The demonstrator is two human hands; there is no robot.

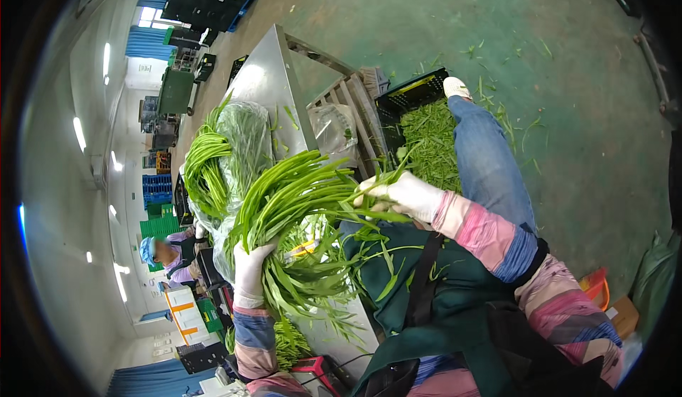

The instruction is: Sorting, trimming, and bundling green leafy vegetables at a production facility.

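My left hand (253, 269), in a white glove, is closed round a thick bunch of long-stemmed leafy greens (298, 194), whose stems bend over towards the right. At the far side of that bunch, my white-gloved right hand (407, 194) grips a few leafy stems between its fingers. Another curved bundle of green stems (208, 154) lies beside a clear plastic bag of greens (242, 136) on the metal table. Loose leaves lie below my hands and on my dark green apron (442, 269). A yellow object (305, 249) is partly hidden behind the leaves.
Beside my leg, a black crate (410, 90) holds cut greens. A slatted wooden rack (359, 114) and broom head (374, 81) stand by the steel table (274, 72). A red-and-grey device (319, 373) sits near my left arm. A co-worker (173, 256) is at the left; scraps litter the floor.
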